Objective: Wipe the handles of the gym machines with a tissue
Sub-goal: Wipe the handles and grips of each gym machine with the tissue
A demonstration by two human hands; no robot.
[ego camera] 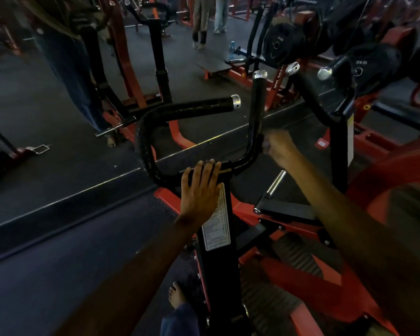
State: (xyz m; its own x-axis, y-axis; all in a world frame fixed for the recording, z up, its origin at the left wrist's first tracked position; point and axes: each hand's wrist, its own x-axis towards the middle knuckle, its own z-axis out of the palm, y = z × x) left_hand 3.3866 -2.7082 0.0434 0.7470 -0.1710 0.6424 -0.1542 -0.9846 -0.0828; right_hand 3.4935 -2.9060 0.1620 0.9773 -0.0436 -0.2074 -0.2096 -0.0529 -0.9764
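Dim gym: dark rubber floor (58, 238), red-framed machines, weight plates (284, 42) far right. Black handle (256, 110) rises upright at centre. Left hand (200, 190) lies on the crossbar, fingers (210, 169) hooked over it. Right hand (278, 147) clenched against the handle's lower shaft; blurred, tissue not discernible.
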